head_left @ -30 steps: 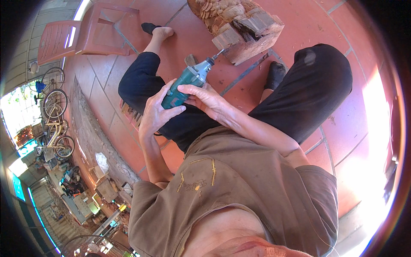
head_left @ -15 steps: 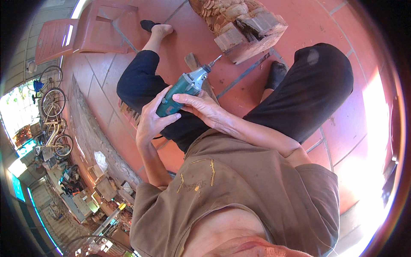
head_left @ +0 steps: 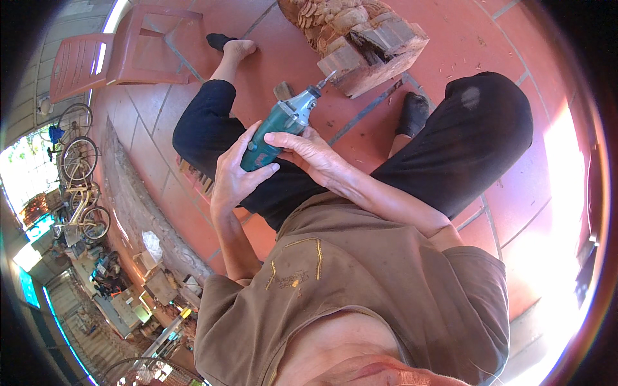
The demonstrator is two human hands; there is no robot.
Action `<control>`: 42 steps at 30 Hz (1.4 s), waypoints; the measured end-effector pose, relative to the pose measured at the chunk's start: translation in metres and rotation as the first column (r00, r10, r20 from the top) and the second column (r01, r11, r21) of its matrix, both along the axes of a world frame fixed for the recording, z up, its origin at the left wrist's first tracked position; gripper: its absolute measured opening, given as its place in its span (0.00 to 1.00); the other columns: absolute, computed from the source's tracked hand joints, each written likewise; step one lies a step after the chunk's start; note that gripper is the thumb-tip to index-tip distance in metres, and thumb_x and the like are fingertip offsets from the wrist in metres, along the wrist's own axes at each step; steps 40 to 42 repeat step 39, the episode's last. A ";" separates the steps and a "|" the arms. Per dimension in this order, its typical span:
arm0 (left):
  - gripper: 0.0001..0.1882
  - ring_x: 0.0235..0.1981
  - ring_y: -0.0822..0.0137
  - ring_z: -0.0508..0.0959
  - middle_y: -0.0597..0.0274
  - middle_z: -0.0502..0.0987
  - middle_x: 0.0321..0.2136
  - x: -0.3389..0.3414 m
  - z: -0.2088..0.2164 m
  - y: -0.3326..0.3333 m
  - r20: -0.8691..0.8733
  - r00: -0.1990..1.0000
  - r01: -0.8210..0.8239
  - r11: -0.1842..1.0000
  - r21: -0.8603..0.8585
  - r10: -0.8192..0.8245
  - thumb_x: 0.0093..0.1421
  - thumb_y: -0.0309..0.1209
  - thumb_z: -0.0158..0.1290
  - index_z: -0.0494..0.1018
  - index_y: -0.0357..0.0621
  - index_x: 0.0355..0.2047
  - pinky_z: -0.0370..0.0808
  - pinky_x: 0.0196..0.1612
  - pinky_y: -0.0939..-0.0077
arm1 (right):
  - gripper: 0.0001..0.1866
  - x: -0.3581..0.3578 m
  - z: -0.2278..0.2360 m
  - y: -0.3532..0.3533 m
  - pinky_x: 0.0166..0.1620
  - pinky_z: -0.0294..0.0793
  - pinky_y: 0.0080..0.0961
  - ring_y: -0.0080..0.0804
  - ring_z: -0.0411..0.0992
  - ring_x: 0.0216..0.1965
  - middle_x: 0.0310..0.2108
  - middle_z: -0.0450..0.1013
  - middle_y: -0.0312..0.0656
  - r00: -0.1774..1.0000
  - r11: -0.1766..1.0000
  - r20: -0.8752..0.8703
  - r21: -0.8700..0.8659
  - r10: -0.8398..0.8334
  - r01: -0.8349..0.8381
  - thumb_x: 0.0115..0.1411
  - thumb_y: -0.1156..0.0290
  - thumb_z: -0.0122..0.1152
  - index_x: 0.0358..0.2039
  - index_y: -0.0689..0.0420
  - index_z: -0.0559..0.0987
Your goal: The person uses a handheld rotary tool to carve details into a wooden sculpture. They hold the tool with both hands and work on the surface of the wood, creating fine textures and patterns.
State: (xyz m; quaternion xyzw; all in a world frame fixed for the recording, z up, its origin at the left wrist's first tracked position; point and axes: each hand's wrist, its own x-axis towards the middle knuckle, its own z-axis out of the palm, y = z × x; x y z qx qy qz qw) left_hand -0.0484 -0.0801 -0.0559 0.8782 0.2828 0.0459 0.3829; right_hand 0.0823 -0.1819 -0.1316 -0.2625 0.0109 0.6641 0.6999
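A green and grey die grinder [head_left: 283,126] lies across both my hands above my lap, its thin pointed bit aimed up and to the right. My left hand [head_left: 233,175] wraps the rear of its body from the left, thumb along the lower end. From the right, my right hand [head_left: 313,154] grips it with the thumb lying on top and fingers underneath, partly hidden. Beyond the bit, a block of carved wood [head_left: 380,58] rests on the tiled floor; the bit is apart from it. Behind the grinder shows the end of a wooden stick [head_left: 282,91].
My bent legs in black trousers [head_left: 473,128] frame the work spot on red tiles. Wood shavings lie near the block. A reddish plastic chair [head_left: 154,48] stands at upper left, with bicycles [head_left: 80,161] and a cluttered bench [head_left: 119,299] farther left.
The grinder and both hands have shifted slightly to the right, and the bit tip is a little higher. The grip looks the same.
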 end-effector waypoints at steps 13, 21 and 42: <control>0.41 0.48 0.55 0.81 0.47 0.77 0.49 0.018 0.007 -0.002 -0.012 0.999 0.050 0.994 0.102 -0.049 0.43 0.27 0.69 0.66 0.40 0.60 0.76 0.49 0.68 | 0.27 0.010 -0.003 -0.001 0.56 0.70 0.31 0.27 0.72 0.48 0.46 0.73 0.37 0.999 1.000 -0.050 0.026 -0.015 0.017 0.55 0.59 0.72 0.51 0.55 0.73; 0.42 0.49 0.60 0.79 0.48 0.78 0.48 0.017 0.005 -0.002 -0.005 0.999 0.054 0.994 0.091 -0.054 0.44 0.27 0.69 0.66 0.40 0.61 0.74 0.51 0.68 | 0.27 0.010 -0.004 -0.003 0.57 0.70 0.31 0.27 0.72 0.49 0.46 0.73 0.36 0.998 0.999 -0.063 0.046 -0.019 0.022 0.54 0.58 0.73 0.50 0.54 0.72; 0.42 0.51 0.54 0.79 0.46 0.76 0.52 0.022 0.006 -0.004 -0.029 0.998 0.055 0.992 0.113 -0.052 0.44 0.27 0.69 0.66 0.41 0.61 0.75 0.52 0.67 | 0.27 0.013 -0.003 -0.003 0.55 0.72 0.30 0.28 0.73 0.47 0.45 0.74 0.38 0.995 0.999 -0.093 0.023 -0.032 0.034 0.54 0.60 0.73 0.51 0.55 0.72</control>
